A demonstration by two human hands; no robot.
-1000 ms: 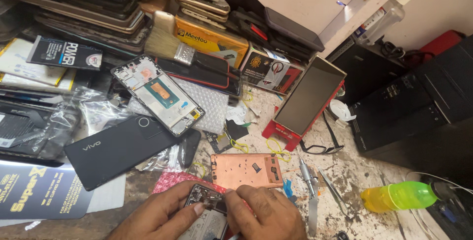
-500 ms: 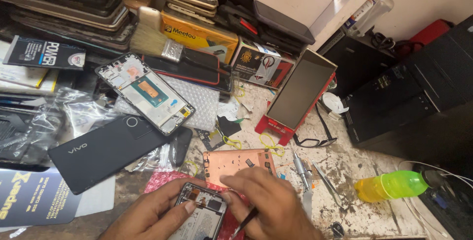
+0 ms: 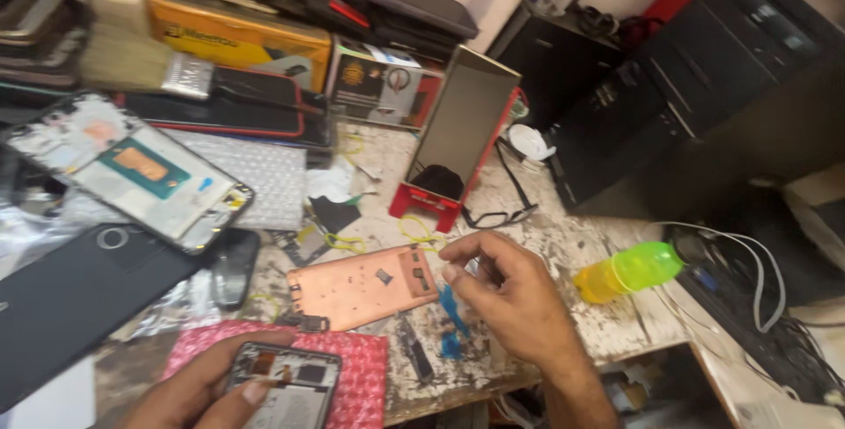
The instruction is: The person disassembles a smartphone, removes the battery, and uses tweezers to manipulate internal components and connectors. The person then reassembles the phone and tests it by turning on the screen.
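Observation:
My left hand (image 3: 198,392) is at the bottom edge and grips an opened phone body (image 3: 283,383) with its inner parts showing, held over a pink bubble-wrap sheet (image 3: 356,363). My right hand (image 3: 515,297) hovers above the table with its fingertips pinched together next to the right edge of a copper-coloured phone back plate (image 3: 361,286). Whether the fingers pinch something small is unclear. A blue tool (image 3: 452,313) lies on the table just under that hand.
A black phone cover (image 3: 70,306) and a bare phone frame (image 3: 132,169) lie left. A red stand (image 3: 431,205) props a flat panel (image 3: 462,121), glasses (image 3: 497,211) beside it. A green-yellow bottle (image 3: 629,271) lies right, near cables (image 3: 757,262). Boxes and phones are stacked behind.
My right hand has left the opened phone and moved up and right to the copper plate's edge. The left hand keeps hold of the phone. The view has shifted right.

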